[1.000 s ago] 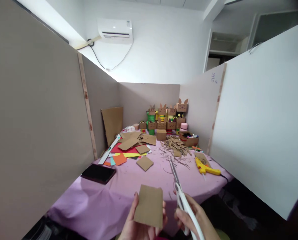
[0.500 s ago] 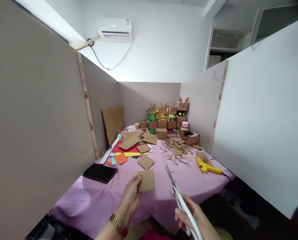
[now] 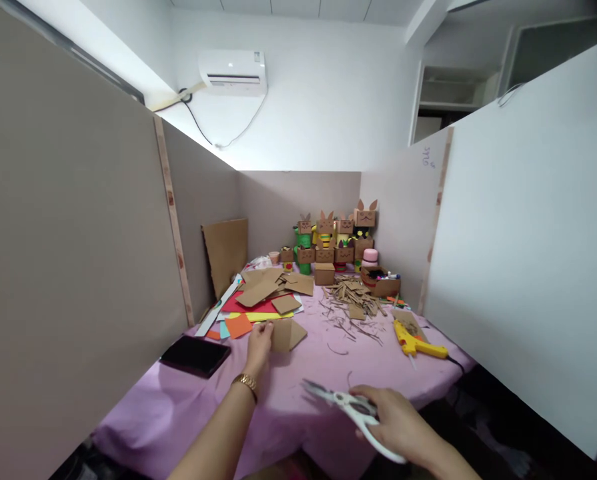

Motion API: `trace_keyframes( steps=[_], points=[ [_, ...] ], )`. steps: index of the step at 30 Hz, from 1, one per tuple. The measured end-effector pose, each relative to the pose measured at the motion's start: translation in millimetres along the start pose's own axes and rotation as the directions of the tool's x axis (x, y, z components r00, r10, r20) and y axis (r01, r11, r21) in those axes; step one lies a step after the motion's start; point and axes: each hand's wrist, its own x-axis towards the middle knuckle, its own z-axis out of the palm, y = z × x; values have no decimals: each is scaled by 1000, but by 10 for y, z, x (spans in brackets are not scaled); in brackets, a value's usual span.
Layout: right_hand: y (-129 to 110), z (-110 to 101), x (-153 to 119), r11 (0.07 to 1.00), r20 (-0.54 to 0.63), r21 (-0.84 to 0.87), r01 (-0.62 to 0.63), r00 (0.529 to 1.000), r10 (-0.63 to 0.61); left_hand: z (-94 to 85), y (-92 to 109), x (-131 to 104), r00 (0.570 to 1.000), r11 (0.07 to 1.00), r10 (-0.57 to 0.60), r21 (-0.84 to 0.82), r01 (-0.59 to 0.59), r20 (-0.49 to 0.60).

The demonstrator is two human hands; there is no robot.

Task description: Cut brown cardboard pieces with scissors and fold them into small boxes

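Beside glue gun: cardboard scraps, figures

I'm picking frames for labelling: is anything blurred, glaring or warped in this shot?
Head view: the scissors in the right hand are motion-smeared; the left hand on the cardboard piece is sharper. Partition edges bow from the wide lens, and the bright ceiling strip glares at upper left.

one pair of scissors, one yellow glue gun by the table's right edge, one dark tablet by its left edge. two hands show (a gold watch on one), and at least eight cardboard bunny boxes crowd the far edge.
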Motion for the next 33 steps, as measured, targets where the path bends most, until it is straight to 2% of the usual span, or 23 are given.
trace_keyframes(
  steps=[3, 8, 12, 16, 21, 23, 26, 29, 33],
  points=[
    [74, 3, 202, 991, -5, -137, -2, 1000, 1, -65, -46, -2, 1000, 1000, 4, -15, -4, 13],
    [370, -74, 591, 949, -96, -292, -115, 991, 91, -157, -84, 20, 1000, 999, 3, -41, -2, 24],
    [477, -143, 651, 930, -112, -352, -105, 991, 69, -268, -194, -4, 998, 998, 27, -66, -23, 49],
    [307, -80, 690, 937, -159, -345, -63, 987, 8, -311, -273, -47, 995, 994, 66, -87, -59, 78],
    [-102, 265, 1089, 969, -60, -244, 50, 996, -67, -303, -259, -137, 988, 990, 116, -92, -107, 103],
    [-250, 427, 1318, 979, -73, -200, 30, 996, -45, -316, -262, -180, 985, 990, 120, -83, -110, 122],
    [-411, 642, 1634, 987, -124, -144, -66, 991, 48, -338, -299, -217, 982, 993, 112, -45, -107, 152],
    [-478, 795, 1849, 985, -157, -73, -154, 977, 141, -350, -351, -213, 974, 992, 124, 6, -128, 191],
    [-436, 810, 1895, 995, -147, 58, -77, 985, 85, -396, -344, -225, 952, 975, 176, 89, -203, 249]
  ],
)
